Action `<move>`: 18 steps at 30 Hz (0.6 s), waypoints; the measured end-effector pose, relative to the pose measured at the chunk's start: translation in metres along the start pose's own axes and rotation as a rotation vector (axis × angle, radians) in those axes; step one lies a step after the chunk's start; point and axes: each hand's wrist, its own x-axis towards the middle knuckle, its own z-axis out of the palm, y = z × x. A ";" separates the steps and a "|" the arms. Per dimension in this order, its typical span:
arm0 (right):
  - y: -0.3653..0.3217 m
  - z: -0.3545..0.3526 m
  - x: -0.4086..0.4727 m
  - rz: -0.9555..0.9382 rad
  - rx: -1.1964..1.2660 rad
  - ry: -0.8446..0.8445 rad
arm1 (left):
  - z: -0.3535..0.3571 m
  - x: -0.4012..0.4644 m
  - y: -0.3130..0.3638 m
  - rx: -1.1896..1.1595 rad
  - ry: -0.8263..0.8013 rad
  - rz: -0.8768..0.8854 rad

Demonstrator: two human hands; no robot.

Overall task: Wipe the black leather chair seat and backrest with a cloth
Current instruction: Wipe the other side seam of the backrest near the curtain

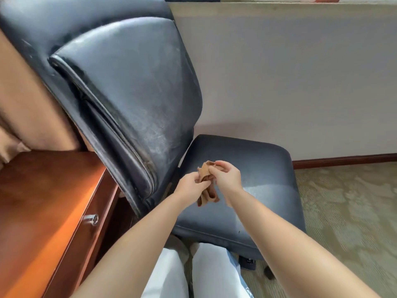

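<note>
both hands met over the seat (247, 168) of the black leather chair, sharing one small brown cloth (207, 183). the left hand (191, 184) had its fingers curled round the lower part of the cloth, with the loose tail hanging down below it. the right hand (225, 175) pinched the upper edge between thumb and fingertips, lifting a fold up and to the far side. neither hand was flat or spread; both were closed on fabric. held that way, in the air and clear of the leather, the cloth was most likely being refolded or bunched into a pad, so that a fresh face could meet the surface.

the cloth hung just above the far left part of the seat, near where the seat met the backrest (133, 93), touching neither as far as could be told. the backrest rose large on the left and leaned toward the camera, its leather showing a dusty grey haze and fine scuffs, heaviest toward its lower right. the seat carried a paler patch near its right front. by that look, plenty of wiping seemed left.

a wooden desk (43, 201) with a drawer lock stood close on the near left, tight against the backrest's edge, which would cramp any stroke on that side. a pale wall (300, 82) ran behind, and patterned carpet (343, 211) lay to the right. the person's light trousers (210, 274) showed at the near edge.
</note>
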 end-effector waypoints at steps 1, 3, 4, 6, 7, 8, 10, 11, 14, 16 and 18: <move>0.003 -0.002 0.006 0.010 0.000 0.027 | 0.002 0.006 -0.003 -0.031 -0.007 -0.039; 0.009 -0.007 0.019 0.043 -0.009 0.078 | 0.007 0.020 -0.009 -0.093 0.004 -0.120; 0.012 -0.008 0.025 0.067 -0.010 0.094 | 0.009 0.026 -0.012 -0.135 0.014 -0.165; 0.019 -0.012 0.037 0.110 -0.036 0.118 | 0.013 0.039 -0.018 -0.260 0.022 -0.246; 0.023 -0.014 0.042 0.116 -0.069 0.129 | 0.016 0.045 -0.021 -0.302 0.027 -0.279; 0.028 -0.016 0.047 0.108 -0.114 0.138 | 0.019 0.051 -0.024 -0.305 0.034 -0.307; 0.036 -0.018 0.054 0.047 -0.258 0.129 | 0.027 0.063 -0.030 -0.265 0.055 -0.358; 0.041 -0.019 0.059 0.009 -0.345 0.111 | 0.032 0.069 -0.033 -0.251 0.064 -0.376; 0.057 -0.023 0.075 -0.067 -0.500 0.070 | 0.043 0.085 -0.041 -0.183 0.044 -0.411; 0.066 -0.027 0.088 -0.089 -0.528 0.081 | 0.049 0.095 -0.048 -0.123 0.036 -0.385; 0.075 -0.028 0.101 -0.098 -0.574 0.081 | 0.052 0.103 -0.059 0.037 0.047 -0.312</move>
